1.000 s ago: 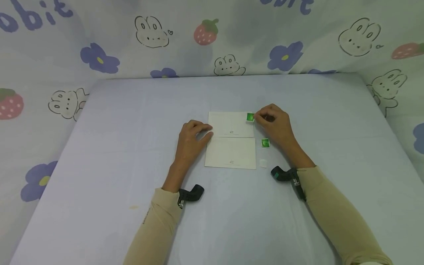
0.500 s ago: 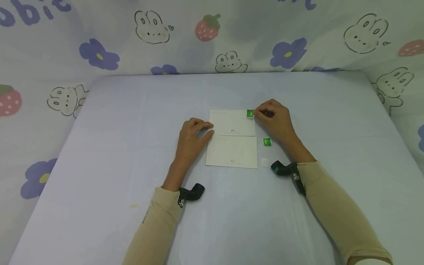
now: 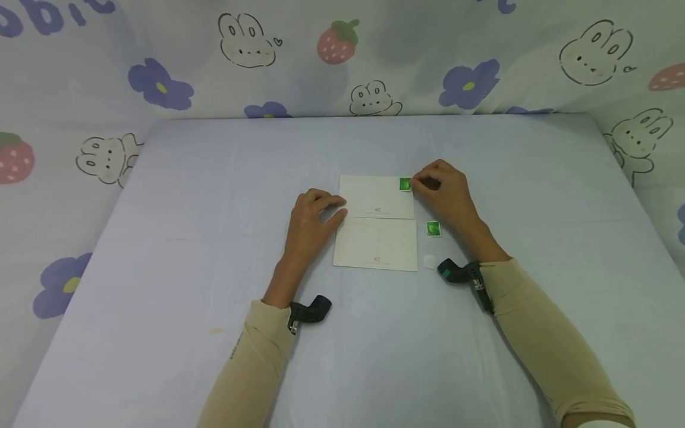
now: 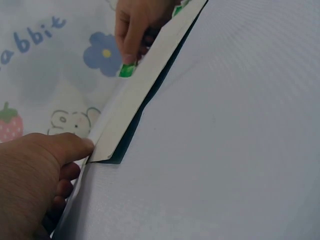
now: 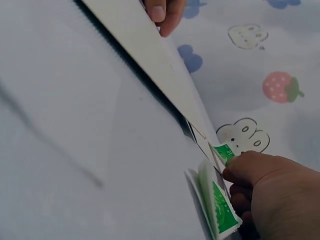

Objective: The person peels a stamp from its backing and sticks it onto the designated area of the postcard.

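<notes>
Two cream paper rectangles, an upper one (image 3: 374, 196) and a lower one (image 3: 374, 244), lie edge to edge, each with a small printed mark. My right hand (image 3: 445, 190) pinches a small green postage stamp (image 3: 405, 184) at the upper rectangle's top right corner. The right wrist view shows that stamp (image 5: 224, 151) between thumb and finger. With thumb and forefinger spread, my left hand (image 3: 310, 229) rests at the left edge, near where the rectangles meet. A second green stamp (image 3: 433, 229) lies to their right, curled up in the right wrist view.
A small white square of paper (image 3: 430, 261) lies just below the second stamp. The white tabletop (image 3: 176, 238) spreads around both arms. Behind it hangs a patterned cloth (image 3: 299, 59). Black wrist cameras, left (image 3: 311, 310) and right (image 3: 455, 271), stick out above the table.
My right hand has shifted the pinched stamp slightly upward on the rectangle, and it now sits straighter at the corner. The left hand stays at the edge. The head view has tilted slightly.
</notes>
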